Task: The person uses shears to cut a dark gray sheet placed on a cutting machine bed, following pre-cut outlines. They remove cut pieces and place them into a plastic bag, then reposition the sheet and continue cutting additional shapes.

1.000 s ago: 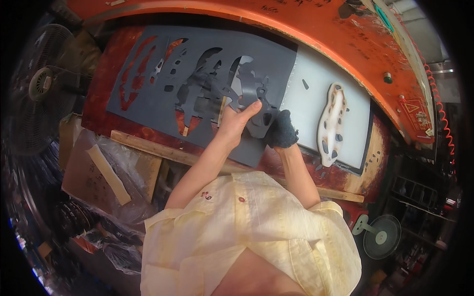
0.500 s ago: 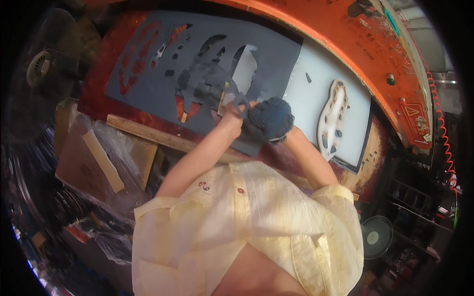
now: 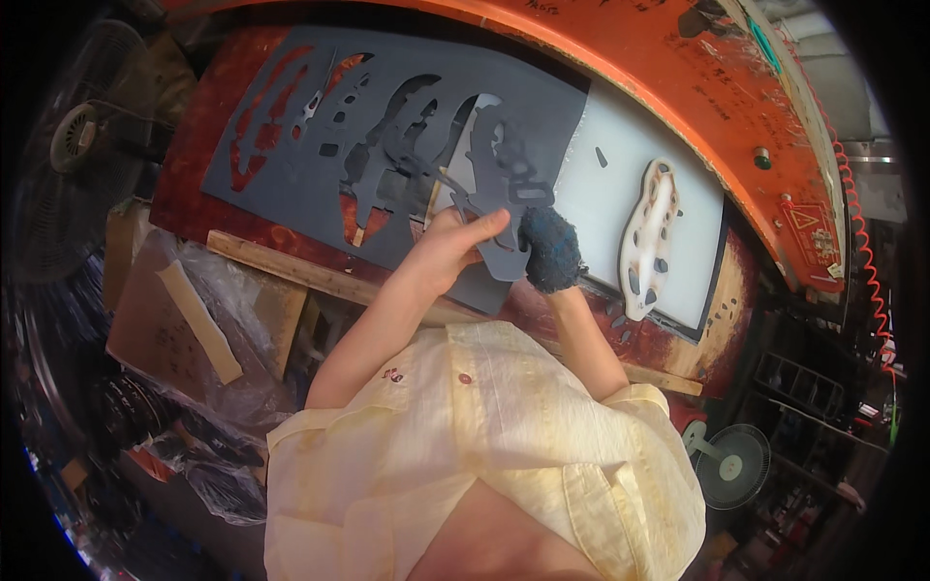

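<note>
My bare left hand pinches a dark grey cut-out piece between thumb and fingers. The piece is flat and long, with a curved outline and several holes. My right hand, in a dark knit glove, is closed at the right edge of that piece; its fingertips are partly hidden. Beneath lies a dark grey sheet with several sole-like openings, through which the red table and a white surface show. On the white board to the right rests a pale sole-shaped cutting die with dark bits in its holes.
An orange machine beam arches over the table's far side. A wooden strip edges the red table. Cardboard under plastic stands at left, with a large fan behind. A smaller fan stands lower right.
My hands have moved apart, the gloved one slightly right and down. The cut-out piece, blurred before, now shows more fully between them. Small dark bits appear near the table's front edge.
</note>
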The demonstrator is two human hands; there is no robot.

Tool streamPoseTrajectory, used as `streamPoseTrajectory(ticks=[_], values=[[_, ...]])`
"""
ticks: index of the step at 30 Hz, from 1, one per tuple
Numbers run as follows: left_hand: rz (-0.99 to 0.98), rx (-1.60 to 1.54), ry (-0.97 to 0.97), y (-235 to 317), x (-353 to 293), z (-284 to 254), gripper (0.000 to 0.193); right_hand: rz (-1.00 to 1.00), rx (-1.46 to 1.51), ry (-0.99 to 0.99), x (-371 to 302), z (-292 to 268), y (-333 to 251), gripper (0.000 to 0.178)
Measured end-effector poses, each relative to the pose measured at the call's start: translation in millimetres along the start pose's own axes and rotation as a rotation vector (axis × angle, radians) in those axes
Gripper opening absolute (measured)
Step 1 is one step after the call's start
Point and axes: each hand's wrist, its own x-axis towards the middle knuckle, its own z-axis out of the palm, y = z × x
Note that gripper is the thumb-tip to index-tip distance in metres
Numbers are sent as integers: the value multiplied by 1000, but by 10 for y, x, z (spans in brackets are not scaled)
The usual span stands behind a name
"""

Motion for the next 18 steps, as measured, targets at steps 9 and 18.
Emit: streamPoseTrajectory(ticks=[9, 18], values=[[147, 226, 96, -51, -80, -99, 30, 790, 1000, -105, 139, -49, -315, 31], [39, 90, 217, -316, 55, -131, 24, 576, 93, -94, 21, 141, -86, 33]])
